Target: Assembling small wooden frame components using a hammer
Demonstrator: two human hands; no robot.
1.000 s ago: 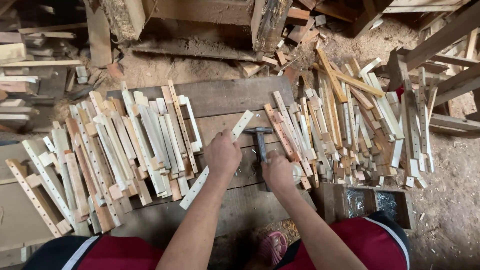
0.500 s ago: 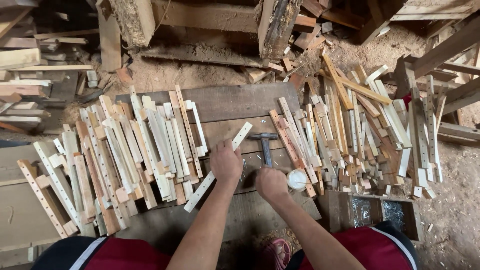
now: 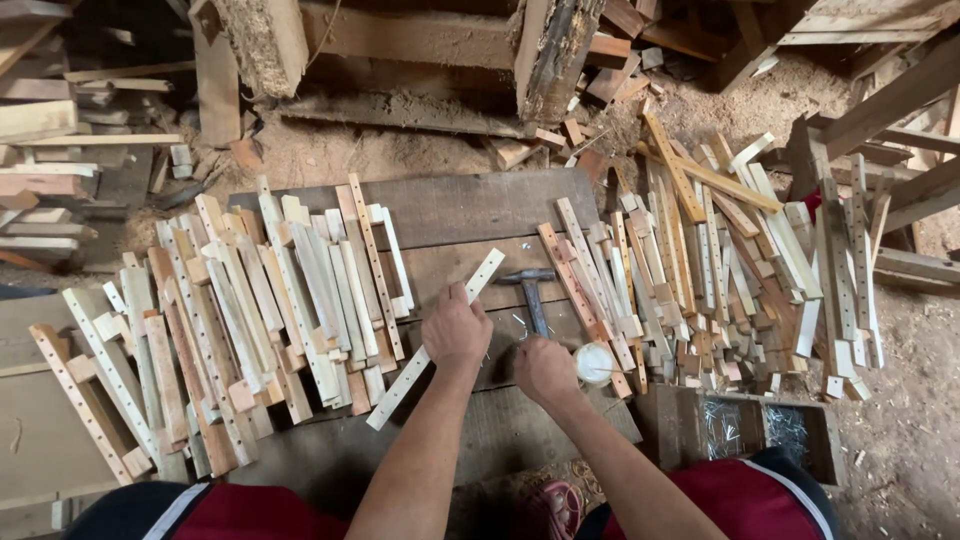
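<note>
Two hands work over a dark plank worktop (image 3: 470,205) set low on a sawdust floor. The left hand (image 3: 455,330) lies on a pale drilled wooden strip (image 3: 437,337), fingers curled down over it and pinning it flat and slantwise on the boards, probably so that it cannot slide. The right hand (image 3: 545,370) is closed beside it, over a few loose nails (image 3: 518,325); whether it pinches one I cannot tell. A hammer (image 3: 530,295) lies just beyond the two hands, head away from the person, within easy reach.

Left of the strip lie assembled slat pieces (image 3: 250,320), overlapping in rows; to the right is a looser heap of strips and blocks (image 3: 720,270). A small round white tub (image 3: 595,362) sits touching the right hand; its contents are unclear. By the right knee, a wooden box (image 3: 745,430) holds nails in two compartments.
</note>
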